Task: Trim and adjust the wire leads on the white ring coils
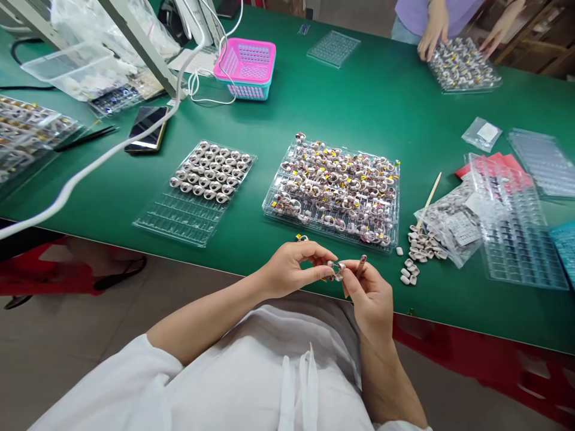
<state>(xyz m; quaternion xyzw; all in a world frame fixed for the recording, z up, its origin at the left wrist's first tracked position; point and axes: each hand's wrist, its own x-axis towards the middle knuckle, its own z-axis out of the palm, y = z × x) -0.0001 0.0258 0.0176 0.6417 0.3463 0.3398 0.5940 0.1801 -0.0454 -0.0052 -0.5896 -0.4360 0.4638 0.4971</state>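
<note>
Over the table's front edge, my left hand pinches a small silvery ring between thumb and fingers. My right hand closes on the ring's other side, and a thin reddish-brown strip sticks up between its fingers. Another ring with a yellow tag lies just behind my left hand. Beyond my hands sits a clear tray crowded with rings and yellow tags. To its left, a second clear tray holds rows of pale rings in its far part.
Small pale pads, a wooden stick and plastic bags lie at right beside clear trays. A white cable crosses the left side, near a phone and a pink basket. Another person's hands touch a filled tray opposite.
</note>
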